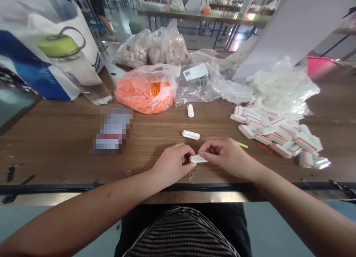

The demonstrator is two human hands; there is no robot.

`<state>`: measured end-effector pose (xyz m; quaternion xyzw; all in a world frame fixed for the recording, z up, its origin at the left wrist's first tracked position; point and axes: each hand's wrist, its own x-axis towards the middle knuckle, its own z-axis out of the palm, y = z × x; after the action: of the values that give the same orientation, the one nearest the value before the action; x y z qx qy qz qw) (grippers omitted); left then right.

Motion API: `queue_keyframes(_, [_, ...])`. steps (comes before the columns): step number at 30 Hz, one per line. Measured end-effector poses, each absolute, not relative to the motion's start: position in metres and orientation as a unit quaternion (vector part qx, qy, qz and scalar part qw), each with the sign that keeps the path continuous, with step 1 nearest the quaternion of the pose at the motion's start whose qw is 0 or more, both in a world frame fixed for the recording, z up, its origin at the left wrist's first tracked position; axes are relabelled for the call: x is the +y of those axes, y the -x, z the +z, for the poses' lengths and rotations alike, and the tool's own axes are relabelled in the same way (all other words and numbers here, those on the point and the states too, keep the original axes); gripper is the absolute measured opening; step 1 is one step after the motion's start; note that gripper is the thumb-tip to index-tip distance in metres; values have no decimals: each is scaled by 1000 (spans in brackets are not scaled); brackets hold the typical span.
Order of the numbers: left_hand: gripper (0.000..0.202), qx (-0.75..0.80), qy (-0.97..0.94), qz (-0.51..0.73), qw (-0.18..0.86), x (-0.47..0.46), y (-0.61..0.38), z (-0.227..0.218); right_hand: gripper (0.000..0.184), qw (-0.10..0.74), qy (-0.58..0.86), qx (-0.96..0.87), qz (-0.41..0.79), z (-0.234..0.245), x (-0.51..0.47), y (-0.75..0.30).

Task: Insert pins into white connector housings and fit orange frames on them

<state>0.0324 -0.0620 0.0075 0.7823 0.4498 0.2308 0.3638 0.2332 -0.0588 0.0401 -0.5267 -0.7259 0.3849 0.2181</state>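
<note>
Between my two hands, low over the wooden table (66, 138), is a small white plastic piece (198, 159) with rows of holes. My left hand (174, 164) is closed on its left end, thumb and fingers bent round it. At its right end the fingers of my right hand (226, 155) are pinched on it. Just beyond lies a similar white piece (191, 134), and farther back a shorter-looking white one (190, 110). A yellow-green strip (242, 144) lies beside my right hand.
At right is a pile of white pieces with orange edges (278, 133). Behind are an orange-filled bag (144, 88), clear bags of white parts (167, 46) and a crumpled clear bag (283, 86). At left stand a green-capped bottle (80, 73) and a blurred-out object (112, 131).
</note>
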Motion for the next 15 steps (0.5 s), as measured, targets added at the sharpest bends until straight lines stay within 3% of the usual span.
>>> queue_keyframes(15, [10,451,-779,233,369,-62,-32,6,20,174,447,-849,223,38,-68,-217])
